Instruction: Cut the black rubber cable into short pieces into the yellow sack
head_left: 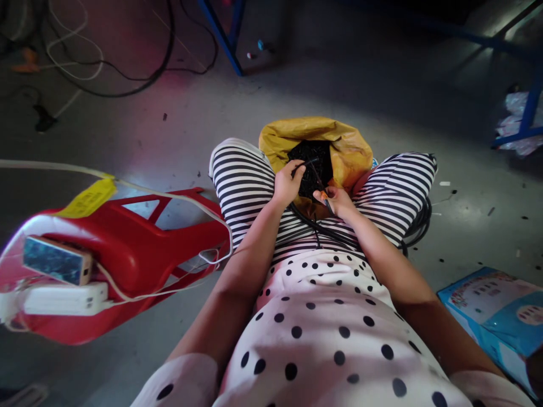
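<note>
Grey concrete floor (339,85), dimly lit and littered with small dark scraps, stretches beneath a seated person in striped trousers and a polka-dot top; blue metal frame legs (224,34) and loose black and white cables (106,73) lie in the shadowed background. Between the knees stands a crumpled yellow plastic bag (348,150), its mouth open on a heap of small black pieces (311,155); the left hand (287,183) hovers at the bag's near edge with its fingers curled, pinching a thin black strand (303,165) that reaches over the heap; the right hand (335,200) sits just beside it, low over the lap, closed around a small tool with an orange part (326,199), though its exact form is too small to tell. A thick black cable (322,229) curves across the lap under both hands and loops out past the right knee. To the left, a red plastic chair (139,254) lies tipped on its side, carrying a phone (57,261), a white power strip (63,298), a white cord and a yellow tag (89,198); a blue printed cardboard box (496,311) rests on the floor at right. Done well, the work in hand seems to call for a firm pinch close to the strand's end, the tool brought up square to it, and both hands kept over the bag's mouth so that trimmings drop inside.
</note>
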Tool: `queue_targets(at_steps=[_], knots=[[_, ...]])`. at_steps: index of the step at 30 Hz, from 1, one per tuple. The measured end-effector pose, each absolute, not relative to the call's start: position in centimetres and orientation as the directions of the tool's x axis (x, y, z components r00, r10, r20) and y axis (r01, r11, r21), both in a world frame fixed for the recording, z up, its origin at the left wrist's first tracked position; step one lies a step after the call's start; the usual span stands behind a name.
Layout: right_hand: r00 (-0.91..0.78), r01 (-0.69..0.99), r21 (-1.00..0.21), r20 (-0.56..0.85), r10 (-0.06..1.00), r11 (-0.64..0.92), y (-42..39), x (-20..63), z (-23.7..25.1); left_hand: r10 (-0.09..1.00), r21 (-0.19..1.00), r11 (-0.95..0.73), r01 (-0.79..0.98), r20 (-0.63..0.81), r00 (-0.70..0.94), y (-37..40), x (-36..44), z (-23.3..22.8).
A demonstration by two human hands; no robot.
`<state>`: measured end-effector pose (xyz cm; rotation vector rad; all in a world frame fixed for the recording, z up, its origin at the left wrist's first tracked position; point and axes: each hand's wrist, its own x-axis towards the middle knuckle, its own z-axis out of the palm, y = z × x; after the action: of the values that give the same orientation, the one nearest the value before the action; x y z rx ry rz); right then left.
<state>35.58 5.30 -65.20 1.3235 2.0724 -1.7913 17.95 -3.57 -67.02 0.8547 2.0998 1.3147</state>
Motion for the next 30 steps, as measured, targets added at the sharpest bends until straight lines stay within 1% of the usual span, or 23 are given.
queue_targets(at_steps=[10, 18, 20, 26, 30], knots=[[-0.572, 0.662, -0.733, -0.631, 0.525, -0.160, 5.2, 34.9, -63.8, 0.743, 0.916, 0.320, 0.242, -0.084, -0.664, -3.6, 18.1, -67.2], [-0.588, 0.642, -0.751, -0.611, 0.531, -0.154, 4.9, 35.0, -63.7, 0.757, 0.899, 0.351, 0.261, -0.108, -0.645, -3.6, 18.1, -66.7], [-0.588, 0.644, -0.748, -0.619, 0.520, -0.162, 5.0, 34.9, -63.5, 0.773, 0.895, 0.354, 0.270, -0.118, -0.623, -3.7, 18.1, -66.5], [-0.526, 0.691, -0.673, -0.718, 0.456, -0.263, 5.7, 34.3, -63.9, 0.847, 0.882, 0.339, 0.327, -0.135, -0.514, -3.8, 18.2, -65.9], [-0.536, 0.683, -0.677, -0.720, 0.442, -0.276, 6.2, 33.8, -64.5, 0.886, 0.865, 0.342, 0.367, -0.166, -0.432, -3.9, 18.2, -65.7]])
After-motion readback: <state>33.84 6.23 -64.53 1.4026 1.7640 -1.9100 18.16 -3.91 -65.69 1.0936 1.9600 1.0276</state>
